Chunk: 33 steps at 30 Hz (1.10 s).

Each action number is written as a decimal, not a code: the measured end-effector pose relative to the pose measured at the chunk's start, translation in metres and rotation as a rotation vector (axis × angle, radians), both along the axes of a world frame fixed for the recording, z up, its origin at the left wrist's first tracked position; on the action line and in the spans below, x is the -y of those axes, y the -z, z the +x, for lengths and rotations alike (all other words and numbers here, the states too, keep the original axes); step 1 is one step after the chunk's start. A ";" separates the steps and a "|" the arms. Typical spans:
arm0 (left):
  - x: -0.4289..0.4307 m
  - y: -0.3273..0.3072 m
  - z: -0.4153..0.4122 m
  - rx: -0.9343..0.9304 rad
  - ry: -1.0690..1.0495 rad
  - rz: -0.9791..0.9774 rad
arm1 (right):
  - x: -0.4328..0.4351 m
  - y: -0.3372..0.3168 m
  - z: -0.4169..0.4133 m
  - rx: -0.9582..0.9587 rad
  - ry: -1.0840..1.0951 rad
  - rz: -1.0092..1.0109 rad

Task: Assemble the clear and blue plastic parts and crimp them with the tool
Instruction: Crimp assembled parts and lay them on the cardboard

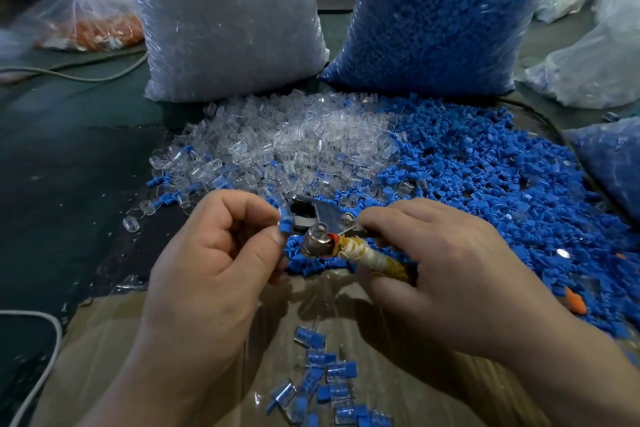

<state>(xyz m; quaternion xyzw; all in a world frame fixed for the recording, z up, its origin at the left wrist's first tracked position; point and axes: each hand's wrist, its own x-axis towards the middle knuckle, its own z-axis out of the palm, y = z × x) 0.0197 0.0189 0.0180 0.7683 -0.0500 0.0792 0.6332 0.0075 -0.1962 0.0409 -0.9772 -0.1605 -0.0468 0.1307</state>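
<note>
My left hand (214,253) pinches a small blue and clear part (284,221) between thumb and forefinger, right at the metal jaws of the crimp tool (322,222). My right hand (446,274) grips the tool by its tape-wrapped handle (367,256). Behind the hands lies a heap of loose clear parts (294,146), and to its right a heap of loose blue parts (485,177). Several assembled blue-and-clear pieces (329,381) lie in a plastic-lined cardboard box (114,340) below my hands.
A big bag of clear parts (225,21) and a big bag of blue parts (440,14) stand at the back. A bag with orange parts (93,24) lies far left. More plastic bags (588,66) sit at the right. A white cable (41,367) curves at the lower left.
</note>
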 end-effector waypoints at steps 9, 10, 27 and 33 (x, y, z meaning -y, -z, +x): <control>0.013 0.007 -0.001 -0.291 0.062 0.015 | -0.001 0.013 0.021 -0.019 0.123 -0.197; 0.014 0.009 -0.001 -0.298 0.051 0.018 | 0.000 0.013 0.021 -0.018 0.122 -0.196; 0.016 -0.004 -0.012 -0.195 0.066 0.053 | -0.028 0.011 -0.001 0.314 -0.185 0.128; 0.008 -0.002 -0.008 -0.334 0.249 -0.043 | -0.037 0.005 -0.009 0.329 -0.198 0.259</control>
